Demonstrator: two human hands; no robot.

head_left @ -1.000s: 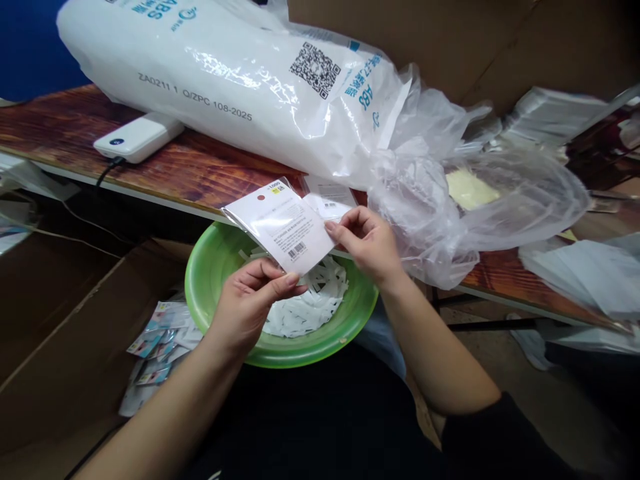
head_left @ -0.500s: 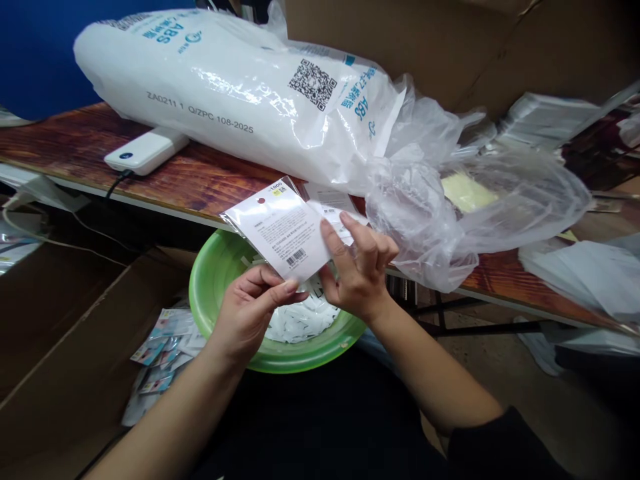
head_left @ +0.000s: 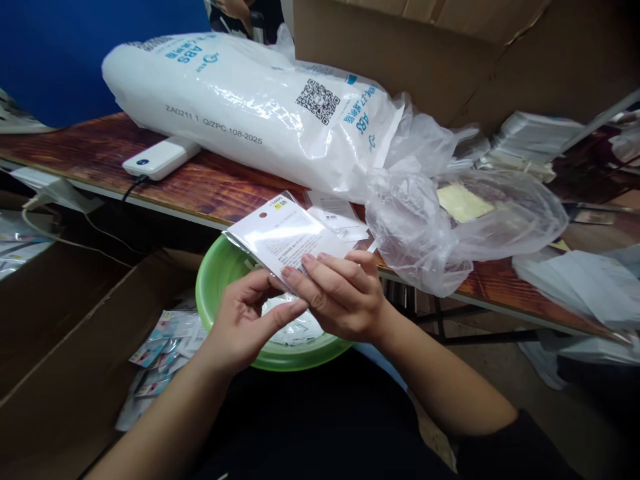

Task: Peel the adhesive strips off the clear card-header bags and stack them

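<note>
A dark-stained wooden tabletop [head_left: 95,153] stretches from far left to near right; at near left is an open cardboard box [head_left: 55,347] with a pile of small colourful packets [head_left: 163,350] inside; a plump white plastic sack [head_left: 225,100] printed "ABS" in blue lies along the tabletop; to the right of the sack, crumpled clear plastic [head_left: 415,233] hangs over the near edge; nearer, below that edge, sits a green basin [head_left: 207,287] holding flat white pieces [head_left: 295,327]; over it, the right hand [head_left: 345,300] lays its fingers across the face of a white printed card packet [head_left: 285,230], its thumb hidden, so I cannot tell whether it grips; the left hand [head_left: 250,320] grasps the near corner, bent fingers behind and thumb in front; the card packet is raised, tilted, above the basin's far side; a white power bank [head_left: 160,159] rests at far left, partly under the sack; flat printed packaging [head_left: 340,215] lies just beyond the card packet.
</note>
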